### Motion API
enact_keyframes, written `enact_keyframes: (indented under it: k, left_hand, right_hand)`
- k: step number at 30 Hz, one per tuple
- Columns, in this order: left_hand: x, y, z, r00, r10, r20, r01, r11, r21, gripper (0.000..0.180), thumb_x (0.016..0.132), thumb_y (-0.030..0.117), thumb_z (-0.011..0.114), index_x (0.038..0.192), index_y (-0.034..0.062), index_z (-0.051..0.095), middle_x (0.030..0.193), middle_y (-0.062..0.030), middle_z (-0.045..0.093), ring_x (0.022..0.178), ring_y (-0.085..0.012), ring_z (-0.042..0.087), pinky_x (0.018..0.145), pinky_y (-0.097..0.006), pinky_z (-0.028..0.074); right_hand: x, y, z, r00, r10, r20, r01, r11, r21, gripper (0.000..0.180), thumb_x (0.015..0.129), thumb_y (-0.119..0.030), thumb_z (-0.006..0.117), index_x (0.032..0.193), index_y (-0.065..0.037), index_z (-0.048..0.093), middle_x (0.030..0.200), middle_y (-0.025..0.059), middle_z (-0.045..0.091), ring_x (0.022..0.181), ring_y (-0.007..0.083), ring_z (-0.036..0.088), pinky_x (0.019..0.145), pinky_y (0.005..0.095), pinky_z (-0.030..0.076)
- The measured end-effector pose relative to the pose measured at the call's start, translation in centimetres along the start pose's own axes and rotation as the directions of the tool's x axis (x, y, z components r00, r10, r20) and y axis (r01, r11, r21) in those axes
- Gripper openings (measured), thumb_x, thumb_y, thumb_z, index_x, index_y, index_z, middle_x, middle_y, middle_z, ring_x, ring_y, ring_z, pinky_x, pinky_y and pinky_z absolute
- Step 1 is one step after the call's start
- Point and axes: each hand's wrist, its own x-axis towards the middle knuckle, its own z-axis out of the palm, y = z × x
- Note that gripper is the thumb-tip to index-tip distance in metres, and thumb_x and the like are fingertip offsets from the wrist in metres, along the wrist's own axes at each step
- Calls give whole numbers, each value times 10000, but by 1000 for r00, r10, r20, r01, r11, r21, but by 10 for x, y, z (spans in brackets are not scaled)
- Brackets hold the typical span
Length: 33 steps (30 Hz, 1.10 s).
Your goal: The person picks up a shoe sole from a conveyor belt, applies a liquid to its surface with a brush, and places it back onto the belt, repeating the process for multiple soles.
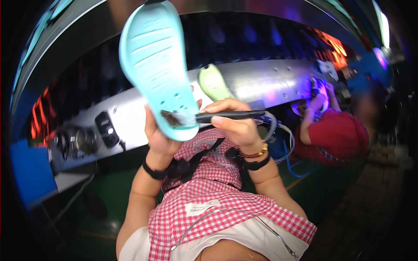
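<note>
Two hands: both clenched on things.
Left hand (159, 135): grips turquoise sole (154, 65) at its near edge.
Right hand (233, 119): grips black brush (217, 116), bristles touching sole's near end.

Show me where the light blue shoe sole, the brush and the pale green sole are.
light blue shoe sole (152, 56): head view, middle of its ribbed face.
brush (228, 115): head view, black handle.
pale green sole (213, 82): head view, its middle.

A pale turquoise shoe sole (154, 65), a black-handled brush (217, 116), and a red-and-white checked apron (217, 195).
</note>
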Motion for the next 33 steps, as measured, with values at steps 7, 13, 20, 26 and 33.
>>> enact_keyframes:
  k: [7,13,20,26,33]
  left_hand:
    - [0,31,-14,984,-172,-38,176,969,171,552,867,405,391,1237,-4,378,1112,-180,527,951,-273,571,817,-384,479]
    - [4,52,-3,900,-433,-51,427,853,300,451,856,247,472,1194,-46,416,1032,-156,563,871,-190,599,766,-305,504]
    - [3,58,20,773,-592,-226,610,597,522,523,808,253,505,1217,-54,394,1107,-186,524,976,-237,554,852,-332,441]
    - [-5,74,16,763,-578,-288,641,620,452,474,799,281,494,1141,-47,475,1027,-178,567,857,-212,591,723,-298,489]
    - [-21,98,14,811,-519,-271,581,658,479,489,801,299,512,1132,-60,480,1041,-168,561,906,-195,565,780,-290,458]
  right_hand:
    - [11,-37,0,832,-2,555,233,909,-345,254,622,59,662,872,26,632,871,165,634,812,273,616,755,345,481]
    - [16,-40,2,746,113,656,376,742,-555,206,670,20,672,872,5,632,912,149,635,860,253,625,751,305,503]
    - [24,-46,0,715,100,692,441,703,-557,173,694,-19,644,867,-8,639,883,138,644,842,261,631,732,308,502]
    - [18,-52,-4,792,30,610,448,651,-613,164,696,-20,646,860,-16,645,894,144,642,831,253,635,712,298,508]
    - [10,-47,-5,865,-126,486,460,586,-667,220,643,48,679,854,-2,642,907,174,631,871,275,621,759,304,501]
